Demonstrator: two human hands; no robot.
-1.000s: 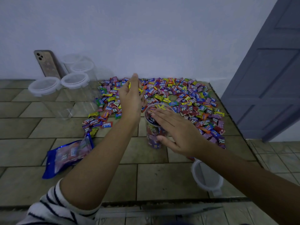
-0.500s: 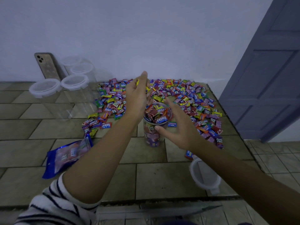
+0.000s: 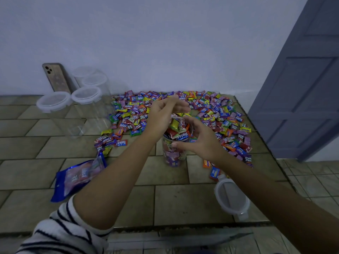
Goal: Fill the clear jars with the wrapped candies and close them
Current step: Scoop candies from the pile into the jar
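Note:
A clear jar [image 3: 173, 154] stands mid-table, packed with wrapped candies up to its open rim. My right hand [image 3: 199, 139] cups the jar's top from the right, thumb on the near side and fingers curved round the far rim. My left hand [image 3: 162, 114] hovers just above and left of the mouth, its fingers loosely curved with nothing visible in them. A wide spread of loose wrapped candies [image 3: 216, 114] covers the table behind and to the right of the jar. The jar's lid [image 3: 231, 197] lies near the front right corner.
Several empty clear jars [image 3: 86, 107] with lids on stand at the back left, beside a phone [image 3: 56, 77] leaning on the wall. A blue candy bag [image 3: 78, 177] lies front left. The table's right edge runs next to a grey door [image 3: 302, 88].
My right hand lifted off the jar's mouth, swung right, and now curls round the rim. My left hand came from over the candy pile to just above the jar. The candies in the jar stand higher.

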